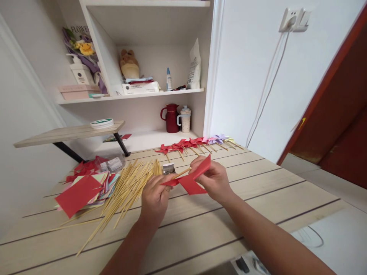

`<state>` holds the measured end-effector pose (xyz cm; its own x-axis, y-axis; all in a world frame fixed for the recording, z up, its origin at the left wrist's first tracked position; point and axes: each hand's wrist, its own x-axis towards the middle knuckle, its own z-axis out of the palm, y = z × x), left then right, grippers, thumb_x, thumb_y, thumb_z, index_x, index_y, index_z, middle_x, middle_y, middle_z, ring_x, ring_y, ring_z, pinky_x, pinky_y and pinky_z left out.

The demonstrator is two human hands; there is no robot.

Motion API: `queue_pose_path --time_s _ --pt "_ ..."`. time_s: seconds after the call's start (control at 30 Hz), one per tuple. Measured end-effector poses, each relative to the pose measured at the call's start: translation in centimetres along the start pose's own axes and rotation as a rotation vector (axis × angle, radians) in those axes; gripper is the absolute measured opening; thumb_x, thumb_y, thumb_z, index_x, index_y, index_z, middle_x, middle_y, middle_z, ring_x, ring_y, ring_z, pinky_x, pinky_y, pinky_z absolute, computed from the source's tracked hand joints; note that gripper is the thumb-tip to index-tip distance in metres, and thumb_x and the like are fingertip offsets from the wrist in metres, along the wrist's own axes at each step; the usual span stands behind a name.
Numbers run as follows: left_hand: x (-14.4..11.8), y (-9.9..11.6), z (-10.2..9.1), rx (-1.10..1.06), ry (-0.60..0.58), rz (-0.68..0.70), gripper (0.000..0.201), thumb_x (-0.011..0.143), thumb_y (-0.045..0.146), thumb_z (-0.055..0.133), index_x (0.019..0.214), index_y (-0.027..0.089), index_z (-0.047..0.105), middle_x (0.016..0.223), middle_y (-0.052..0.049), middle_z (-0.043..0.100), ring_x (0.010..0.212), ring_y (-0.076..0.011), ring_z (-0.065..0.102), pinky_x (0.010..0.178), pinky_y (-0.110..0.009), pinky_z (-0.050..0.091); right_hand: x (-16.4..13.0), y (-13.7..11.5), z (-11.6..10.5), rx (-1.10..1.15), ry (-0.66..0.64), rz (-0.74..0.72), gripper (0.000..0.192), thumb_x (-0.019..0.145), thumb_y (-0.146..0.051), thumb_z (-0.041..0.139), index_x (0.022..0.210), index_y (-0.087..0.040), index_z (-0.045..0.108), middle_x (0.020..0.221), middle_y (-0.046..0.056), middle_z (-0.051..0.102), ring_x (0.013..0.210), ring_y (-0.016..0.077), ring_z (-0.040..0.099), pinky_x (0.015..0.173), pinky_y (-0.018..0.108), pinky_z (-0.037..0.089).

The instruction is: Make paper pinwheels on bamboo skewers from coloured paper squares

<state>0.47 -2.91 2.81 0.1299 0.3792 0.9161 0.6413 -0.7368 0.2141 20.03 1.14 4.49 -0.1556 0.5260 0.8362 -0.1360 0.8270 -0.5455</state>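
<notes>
Above the middle of the table, a red paper pinwheel (pixel 192 184) is held between both hands. My left hand (pixel 156 194) is closed, pinching the pinwheel's left side between thumb and fingers. My right hand (pixel 216 181) is closed around its right side, and a raised red blade partly hides those fingers. Behind the paper, a thin wooden stick (pixel 182 173) spans the gap between the hands; I cannot tell which hand grips it. Just beyond my left hand stands a small open box (pixel 168 168) with small shiny pieces inside.
Many loose wooden sticks (pixel 129 187) spread left of my hands, beside a stack of coloured paper (pixel 78 194). Finished red pinwheels (pixel 180 145) and lilac pinwheels (pixel 218 139) line the table's back edge. A raised wooden stand (pixel 71 135) is at back left, near a red jug (pixel 172 118).
</notes>
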Motion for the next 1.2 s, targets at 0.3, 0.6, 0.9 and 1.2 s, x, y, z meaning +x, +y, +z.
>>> queue_pose_path --time_s 0.3,0.6,0.9,1.2 --pt "0.07 0.04 -0.09 -0.006 -0.003 -0.012 0.028 0.094 0.012 0.056 0.107 0.021 0.078 0.085 -0.002 0.078 0.075 -0.0167 0.071 0.069 -0.029 0.055 0.0 0.13 -0.04 -0.015 -0.001 0.001 0.016 0.087 -0.011 0.071 0.079 -0.025 0.072 0.074 -0.002 0.068 0.074 0.0159 0.063 0.071 0.03 0.05" --pt "0.02 0.16 -0.18 0.013 -0.038 -0.051 0.028 0.096 0.015 0.053 0.106 0.022 0.078 0.089 -0.004 0.08 0.077 -0.0182 0.071 0.071 -0.031 0.057 -0.03 0.25 -0.06 -0.007 -0.01 -0.004 0.015 0.089 -0.013 0.07 0.08 -0.025 0.071 0.074 -0.001 0.068 0.074 0.016 0.063 0.07 0.03 0.05" --pt "0.3 0.38 -0.18 0.01 -0.031 -0.031 0.03 0.095 0.013 0.053 0.106 0.022 0.078 0.089 -0.003 0.08 0.076 -0.0173 0.071 0.07 -0.031 0.056 -0.02 0.06 -0.01 -0.007 -0.005 0.003 0.015 0.088 -0.012 0.07 0.08 -0.025 0.071 0.076 -0.001 0.069 0.074 0.0159 0.063 0.07 0.03 0.05" --pt "0.35 0.32 -0.2 -0.005 -0.004 -0.023 0.029 0.095 0.013 0.054 0.107 0.022 0.078 0.079 -0.002 0.076 0.071 -0.0167 0.068 0.066 -0.03 0.055 0.0 -0.06 -0.03 -0.014 0.002 0.038 0.011 0.088 -0.018 0.071 0.078 -0.025 0.071 0.074 0.001 0.069 0.074 0.0185 0.064 0.071 0.034 0.052"
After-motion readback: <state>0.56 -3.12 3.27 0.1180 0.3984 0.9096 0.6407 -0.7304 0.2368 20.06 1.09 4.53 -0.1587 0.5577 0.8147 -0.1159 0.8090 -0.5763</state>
